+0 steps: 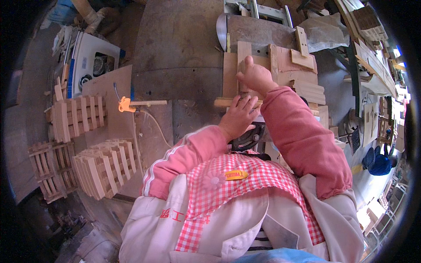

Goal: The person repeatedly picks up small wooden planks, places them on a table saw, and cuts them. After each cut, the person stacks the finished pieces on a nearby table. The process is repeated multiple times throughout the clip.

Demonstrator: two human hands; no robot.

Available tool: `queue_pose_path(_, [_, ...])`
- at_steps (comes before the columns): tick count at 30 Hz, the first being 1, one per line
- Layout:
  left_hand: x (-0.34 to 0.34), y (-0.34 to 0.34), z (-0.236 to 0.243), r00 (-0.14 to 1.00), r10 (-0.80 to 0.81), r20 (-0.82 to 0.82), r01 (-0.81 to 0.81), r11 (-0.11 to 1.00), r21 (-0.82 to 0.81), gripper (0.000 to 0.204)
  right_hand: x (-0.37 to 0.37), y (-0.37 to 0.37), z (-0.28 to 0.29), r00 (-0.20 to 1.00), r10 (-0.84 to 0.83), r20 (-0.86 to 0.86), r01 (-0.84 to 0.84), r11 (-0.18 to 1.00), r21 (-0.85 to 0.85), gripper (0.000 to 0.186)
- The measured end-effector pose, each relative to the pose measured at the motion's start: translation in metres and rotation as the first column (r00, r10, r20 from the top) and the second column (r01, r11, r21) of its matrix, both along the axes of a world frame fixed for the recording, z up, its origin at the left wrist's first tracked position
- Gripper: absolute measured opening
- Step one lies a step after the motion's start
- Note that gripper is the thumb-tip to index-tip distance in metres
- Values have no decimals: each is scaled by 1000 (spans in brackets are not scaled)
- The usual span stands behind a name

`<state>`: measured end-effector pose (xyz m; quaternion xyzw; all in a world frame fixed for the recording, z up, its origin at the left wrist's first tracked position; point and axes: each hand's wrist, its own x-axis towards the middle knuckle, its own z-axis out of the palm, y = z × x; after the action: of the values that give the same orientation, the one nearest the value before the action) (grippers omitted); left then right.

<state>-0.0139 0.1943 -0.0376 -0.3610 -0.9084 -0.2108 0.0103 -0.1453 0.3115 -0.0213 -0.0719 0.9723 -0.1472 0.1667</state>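
Observation:
My right hand (pixel 256 78) is closed over a pale wooden board (pixel 244 49) that lies lengthwise away from me; its curled fingers are partly hidden. Closer to me, my left hand (pixel 238 117) has its bent fingers across a narrow wooden strip (pixel 223 103), with the thumb on the near side. The strip runs crosswise at the near end of the board. Both pieces sit by a flat brown panel (pixel 230 72). Beyond them, a thin round metal blade (pixel 222 33) stands at the edge of a grey metal surface (pixel 180 48).
An orange air gun (pixel 126 104) with a hose lies at left, near stacked slatted wood pieces (pixel 105 168) and a white machine housing (pixel 94 65). Wooden blocks (pixel 307 92) are piled beside my right forearm. A dark machine part (pixel 247 139) sits close to my apron.

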Motion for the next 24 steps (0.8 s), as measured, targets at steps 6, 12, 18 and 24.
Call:
queue_pose_path(6, [-14,1,1,999,24,-29,-24,1000,-4,63,-17,0,2,1000,-13,28,13,1000,5,52])
queue_pose_path(12, [-30,2,-1,999,16,-47,-17,999,-34,63,-34,2,-4,1000,22,-1,-22,1000,17,58])
queue_pose_path(18, [-48,2,-1,997,4,-73,-10,997,-73,63,-54,5,-10,999,43,-33,-43,999,7,59])
queue_pose_path(24, [-67,3,-1,994,27,-105,-35,997,-75,61,-74,4,-6,1000,12,-4,-12,1000,17,55])
